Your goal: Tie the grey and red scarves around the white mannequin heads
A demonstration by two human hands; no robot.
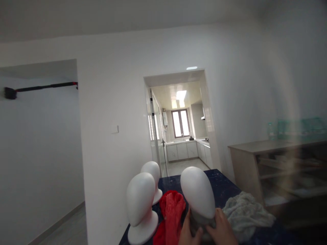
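Note:
A white foam mannequin head (198,190) stands on the dark blue table, tilted in my view. Around its neck sits a grey cloth band (199,221), partly hidden by my fingers. My left hand (188,233) grips the band from the left, thumb at the front. From the right side my right hand (222,228) closes on the same band, its thumb pressed to the front. Beside my left hand lies a red cloth (173,207), bunched up. A crumpled light grey cloth (247,212) rests to the right of my right hand.
Two more white mannequin heads, a nearer one (140,200) and a farther one (151,170), stand at the left edge of the table (219,182). A wooden cabinet (242,166) with green-tinted bottles (301,127) is at right. A doorway behind shows a kitchen.

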